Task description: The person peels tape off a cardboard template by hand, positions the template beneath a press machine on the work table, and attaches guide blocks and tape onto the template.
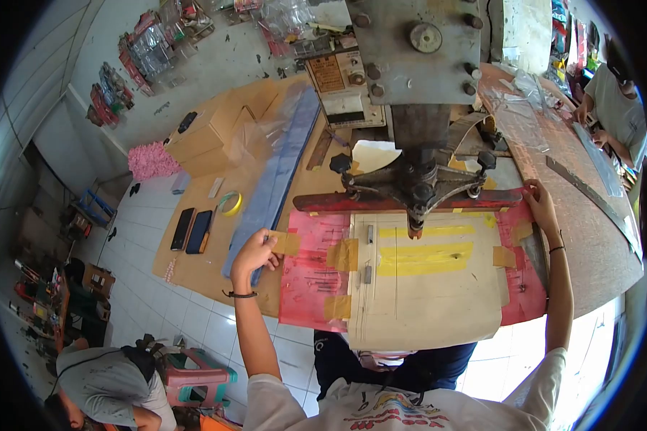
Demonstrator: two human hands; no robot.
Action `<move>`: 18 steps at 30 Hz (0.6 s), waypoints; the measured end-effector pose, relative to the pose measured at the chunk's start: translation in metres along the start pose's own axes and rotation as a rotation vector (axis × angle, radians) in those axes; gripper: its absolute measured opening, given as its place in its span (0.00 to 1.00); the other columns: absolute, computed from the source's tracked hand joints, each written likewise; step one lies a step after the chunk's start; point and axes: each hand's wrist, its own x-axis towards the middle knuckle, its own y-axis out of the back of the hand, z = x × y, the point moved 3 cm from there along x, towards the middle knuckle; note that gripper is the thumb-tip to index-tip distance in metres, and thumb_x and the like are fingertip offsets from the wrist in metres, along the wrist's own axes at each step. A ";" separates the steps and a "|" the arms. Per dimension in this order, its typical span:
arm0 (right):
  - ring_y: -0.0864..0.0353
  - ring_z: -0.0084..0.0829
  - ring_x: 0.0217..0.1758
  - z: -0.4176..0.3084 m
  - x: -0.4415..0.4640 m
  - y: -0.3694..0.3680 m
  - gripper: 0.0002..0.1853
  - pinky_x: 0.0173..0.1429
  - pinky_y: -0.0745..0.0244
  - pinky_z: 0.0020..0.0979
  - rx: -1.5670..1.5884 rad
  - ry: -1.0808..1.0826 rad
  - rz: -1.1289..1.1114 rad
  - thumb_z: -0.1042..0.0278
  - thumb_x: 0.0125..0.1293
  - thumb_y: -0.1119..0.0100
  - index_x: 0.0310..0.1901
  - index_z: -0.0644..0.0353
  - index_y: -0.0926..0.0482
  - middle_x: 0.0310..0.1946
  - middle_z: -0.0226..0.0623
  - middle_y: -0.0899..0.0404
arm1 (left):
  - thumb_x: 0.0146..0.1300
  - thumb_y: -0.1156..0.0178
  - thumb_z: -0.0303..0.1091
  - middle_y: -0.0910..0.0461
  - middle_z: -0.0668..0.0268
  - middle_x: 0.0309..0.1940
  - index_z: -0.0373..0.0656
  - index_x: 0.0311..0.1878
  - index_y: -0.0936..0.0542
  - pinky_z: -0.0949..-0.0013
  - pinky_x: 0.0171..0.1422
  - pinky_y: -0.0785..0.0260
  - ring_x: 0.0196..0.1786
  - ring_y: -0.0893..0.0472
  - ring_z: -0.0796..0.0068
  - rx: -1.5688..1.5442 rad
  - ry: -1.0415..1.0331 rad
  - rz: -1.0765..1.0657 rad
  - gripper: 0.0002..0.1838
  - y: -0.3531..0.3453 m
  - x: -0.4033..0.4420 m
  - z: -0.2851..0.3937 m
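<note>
A pink translucent sheet (pixel 310 287) lies under the press, with a large beige board (pixel 438 309) fixed on it by pieces of brown tape (pixel 343 254). Yellow tape strips (pixel 424 257) and two small grey metal pieces (pixel 368 275) are on the board. My left hand (pixel 255 255) pinches the sheet's left edge, by a taped patch. At the upper right corner, my right hand (pixel 540 207) grips the sheet, close to the end of a red bar (pixel 410 201). Above the board hangs the press head (pixel 418 176), its tip just over the board's upper part.
Left on the table (pixel 259 294) are a blue folded plastic sheet (pixel 273 187), a yellow tape roll (pixel 230 204), a phone (pixel 182 228) and cardboard boxes (pixel 216 129). A metal ruler (pixel 589 201) lies at right. One person (pixel 618 108) works there; another (pixel 115 384) bends low at left.
</note>
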 end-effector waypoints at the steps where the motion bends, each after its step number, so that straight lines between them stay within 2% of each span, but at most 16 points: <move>1: 0.24 0.18 0.36 -0.001 -0.001 0.000 0.14 0.43 0.28 0.25 -0.042 0.001 0.012 0.68 0.71 0.40 0.55 0.61 0.24 0.35 0.30 0.19 | 0.75 0.44 0.39 0.18 0.56 0.32 0.31 0.56 0.31 0.69 0.25 0.23 0.24 0.18 0.70 -0.001 0.014 -0.017 0.19 -0.002 0.003 0.004; 3: 0.26 0.17 0.32 -0.001 -0.003 -0.002 0.15 0.39 0.29 0.25 -0.048 0.007 0.022 0.69 0.69 0.39 0.55 0.61 0.23 0.31 0.29 0.19 | 0.73 0.41 0.40 0.18 0.55 0.33 0.31 0.61 0.33 0.69 0.25 0.23 0.26 0.17 0.70 -0.005 0.042 -0.048 0.24 -0.006 0.005 0.018; 4: 0.26 0.17 0.32 -0.001 -0.003 -0.001 0.15 0.38 0.29 0.25 -0.067 0.009 0.009 0.69 0.68 0.38 0.54 0.61 0.23 0.31 0.29 0.19 | 0.71 0.37 0.40 0.17 0.53 0.37 0.30 0.65 0.33 0.69 0.33 0.22 0.31 0.16 0.70 -0.012 0.047 -0.063 0.29 -0.008 0.008 0.030; 7: 0.25 0.17 0.32 0.001 -0.001 -0.002 0.16 0.37 0.30 0.25 -0.066 0.005 -0.021 0.70 0.67 0.38 0.55 0.61 0.24 0.29 0.30 0.19 | 0.66 0.33 0.35 0.16 0.54 0.41 0.29 0.66 0.32 0.71 0.41 0.23 0.36 0.16 0.72 0.167 -0.166 -0.035 0.31 -0.006 0.058 0.031; 10: 0.24 0.16 0.32 0.005 0.004 -0.002 0.15 0.37 0.31 0.24 -0.023 -0.013 -0.032 0.70 0.68 0.38 0.55 0.60 0.24 0.29 0.30 0.19 | 0.63 0.30 0.31 0.18 0.71 0.36 0.36 0.60 0.24 0.73 0.38 0.28 0.36 0.22 0.83 0.175 -0.197 -0.295 0.24 -0.010 0.087 0.033; 13: 0.24 0.15 0.33 0.005 0.007 0.001 0.15 0.37 0.32 0.22 -0.032 -0.041 -0.028 0.69 0.68 0.37 0.55 0.60 0.24 0.29 0.28 0.20 | 0.58 0.27 0.28 0.14 0.62 0.39 0.30 0.63 0.28 0.71 0.41 0.26 0.37 0.18 0.75 0.225 -0.110 -0.287 0.32 -0.005 0.096 0.039; 18: 0.27 0.14 0.33 0.012 0.007 -0.004 0.16 0.38 0.35 0.21 -0.060 -0.021 0.047 0.69 0.67 0.36 0.56 0.58 0.25 0.27 0.25 0.22 | 0.57 0.27 0.28 0.17 0.65 0.31 0.32 0.55 0.26 0.71 0.34 0.28 0.31 0.21 0.78 0.183 -0.139 -0.190 0.24 -0.006 0.086 0.043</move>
